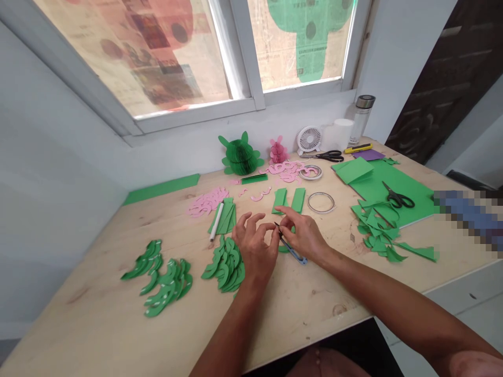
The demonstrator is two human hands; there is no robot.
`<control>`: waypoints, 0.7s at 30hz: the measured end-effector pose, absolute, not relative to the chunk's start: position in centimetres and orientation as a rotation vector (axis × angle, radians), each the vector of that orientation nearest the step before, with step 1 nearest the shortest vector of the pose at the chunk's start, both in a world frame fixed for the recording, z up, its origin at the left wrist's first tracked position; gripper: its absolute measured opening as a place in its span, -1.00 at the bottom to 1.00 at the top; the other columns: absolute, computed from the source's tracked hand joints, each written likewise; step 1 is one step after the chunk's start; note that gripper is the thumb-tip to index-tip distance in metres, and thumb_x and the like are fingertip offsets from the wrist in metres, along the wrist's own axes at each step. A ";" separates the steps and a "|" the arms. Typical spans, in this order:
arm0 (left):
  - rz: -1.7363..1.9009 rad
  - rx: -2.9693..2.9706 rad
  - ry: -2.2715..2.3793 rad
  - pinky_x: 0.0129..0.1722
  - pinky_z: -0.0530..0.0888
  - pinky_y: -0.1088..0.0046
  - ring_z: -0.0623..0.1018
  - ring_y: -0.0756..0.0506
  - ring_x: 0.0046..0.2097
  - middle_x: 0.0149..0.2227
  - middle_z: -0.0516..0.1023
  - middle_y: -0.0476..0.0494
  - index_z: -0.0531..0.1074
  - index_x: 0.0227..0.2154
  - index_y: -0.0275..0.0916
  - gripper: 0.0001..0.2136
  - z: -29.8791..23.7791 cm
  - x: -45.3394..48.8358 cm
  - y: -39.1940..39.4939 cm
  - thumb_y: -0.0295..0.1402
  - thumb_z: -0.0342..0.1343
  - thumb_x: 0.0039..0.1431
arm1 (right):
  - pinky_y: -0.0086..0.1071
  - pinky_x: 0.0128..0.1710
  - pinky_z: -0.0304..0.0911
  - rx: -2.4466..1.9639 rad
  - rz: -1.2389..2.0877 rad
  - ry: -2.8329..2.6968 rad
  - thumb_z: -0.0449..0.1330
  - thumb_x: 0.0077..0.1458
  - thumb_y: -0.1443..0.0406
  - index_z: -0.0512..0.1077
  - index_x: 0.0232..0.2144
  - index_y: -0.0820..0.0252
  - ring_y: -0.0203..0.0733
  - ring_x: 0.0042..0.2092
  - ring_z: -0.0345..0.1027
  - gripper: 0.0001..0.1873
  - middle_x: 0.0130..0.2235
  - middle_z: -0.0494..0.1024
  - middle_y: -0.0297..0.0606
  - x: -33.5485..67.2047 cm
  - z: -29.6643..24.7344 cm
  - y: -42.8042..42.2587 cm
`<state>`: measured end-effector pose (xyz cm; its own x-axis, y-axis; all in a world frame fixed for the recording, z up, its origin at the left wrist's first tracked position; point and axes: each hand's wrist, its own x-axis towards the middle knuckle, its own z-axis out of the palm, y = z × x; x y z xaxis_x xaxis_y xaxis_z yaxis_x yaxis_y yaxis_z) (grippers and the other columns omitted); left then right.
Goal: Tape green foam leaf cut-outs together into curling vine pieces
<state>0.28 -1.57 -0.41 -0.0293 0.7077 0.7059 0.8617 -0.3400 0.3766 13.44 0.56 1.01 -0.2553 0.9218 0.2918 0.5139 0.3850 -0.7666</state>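
1. Left hand (255, 248): raised just above the table (314, 303). The thumb and forefinger are drawn close together at the dark tip of the tool, and the other fingers are spread. I cannot tell whether the pinch actually grips anything.
2. Right hand (304, 238): closed around a slim blue-handled tool (295, 255). The handle end points toward the person and the tip lies between the two hands.
3. Tool location: centre of the table, near its front edge, over a small green scrap that the hands mostly hide.
4. Just beside the left hand lies a pile of curved green paper cut-outs (226, 262). A further group of these (165, 283) lies well apart, further to the left.
5. Beyond the hands are two folded green strips (288, 200), a tape ring (321, 202), a white pen (216, 221) and pink cut-outs (206, 201).
6. On the right side, black scissors (397, 198) lie on a green sheet (412, 207), with green offcuts (379, 230) beside it.
7. Against the wall stand a green honeycomb paper turtle (240, 154) and a small white fan (308, 140).
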 end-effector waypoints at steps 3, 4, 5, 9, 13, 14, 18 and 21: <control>-1.307 -2.061 -1.685 -0.01 0.18 0.09 0.31 -0.26 0.05 -0.19 0.49 -0.15 0.46 -0.48 -0.15 -0.97 -0.4 0.3 -1.6 -0.38 0.13 0.02 | -0.44 -0.30 0.24 -1.233 0.702 -1.905 0.06 0.00 0.45 0.28 0.02 0.13 -0.28 -0.36 0.39 -0.51 -0.39 0.55 -0.37 13.5 0.9 0.6; -1.304 -2.060 -1.683 0.00 0.18 0.09 0.31 -0.26 0.05 -0.19 0.49 -0.15 0.46 -0.48 -0.15 -0.97 -0.4 0.3 -1.6 -0.38 0.13 0.02 | -0.44 -0.30 0.24 -1.230 0.702 -1.904 0.07 0.00 0.45 0.28 0.02 0.13 -0.28 -0.35 0.39 -0.52 -0.38 0.55 -0.36 13.5 0.9 0.6; -1.301 -2.059 -1.681 0.00 0.18 0.10 0.31 -0.26 0.05 -0.19 0.50 -0.15 0.45 -0.48 -0.15 -0.97 -0.3 0.3 -1.6 -0.38 0.13 0.02 | -0.43 -0.30 0.24 -1.226 0.703 -1.903 0.07 0.00 0.45 0.28 0.02 0.13 -0.28 -0.35 0.39 -0.51 -0.38 0.55 -0.36 13.5 0.8 0.7; -1.294 -2.055 -1.674 0.00 0.18 0.12 0.32 -0.25 0.05 -0.20 0.50 -0.14 0.45 -0.47 -0.15 -0.98 -0.3 0.3 -1.6 -0.38 0.14 0.02 | -0.43 -0.29 0.24 -1.217 0.702 -1.902 0.06 0.00 0.45 0.28 0.03 0.13 -0.28 -0.35 0.39 -0.51 -0.39 0.55 -0.37 13.5 0.7 0.7; -1.297 -2.057 -1.684 0.00 0.18 0.11 0.32 -0.25 0.05 -0.20 0.50 -0.13 0.45 -0.48 -0.15 -0.98 -0.3 0.2 -1.6 -0.37 0.16 0.01 | -0.44 -0.29 0.24 -1.208 0.698 -1.900 0.05 0.00 0.46 0.29 0.02 0.16 -0.27 -0.35 0.39 -0.52 -0.39 0.55 -0.37 13.5 0.7 0.7; -1.298 -2.057 -1.686 0.00 0.18 0.11 0.32 -0.25 0.04 -0.20 0.50 -0.13 0.45 -0.48 -0.15 -0.98 -0.4 0.2 -1.6 -0.36 0.16 0.01 | -0.44 -0.29 0.23 -1.210 0.699 -1.900 0.05 0.01 0.46 0.29 0.02 0.15 -0.27 -0.35 0.39 -0.52 -0.39 0.55 -0.37 13.5 0.8 0.7; -1.288 -2.054 -1.689 0.00 0.17 0.09 0.33 -0.25 0.04 -0.21 0.51 -0.13 0.46 -0.49 -0.15 -0.97 -0.4 0.1 -1.5 -0.35 0.16 0.01 | -0.43 -0.28 0.23 -1.216 0.698 -1.904 0.05 0.02 0.45 0.29 0.02 0.15 -0.27 -0.35 0.38 -0.53 -0.39 0.55 -0.37 13.5 0.8 0.7; -1.282 -2.044 -1.679 0.00 0.17 0.09 0.33 -0.25 0.03 -0.22 0.51 -0.13 0.46 -0.50 -0.14 -0.97 -0.5 0.1 -1.5 -0.35 0.16 0.01 | -0.44 -0.29 0.22 -1.204 0.692 -1.915 0.04 0.02 0.45 0.29 0.02 0.16 -0.27 -0.34 0.37 -0.54 -0.40 0.54 -0.36 13.5 0.8 0.7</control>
<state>0.06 -1.49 -0.50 -0.0224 0.6989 0.7148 0.8739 -0.3335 0.3535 13.49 0.65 0.84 -0.2698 0.9110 0.3119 0.5012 0.4095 -0.7623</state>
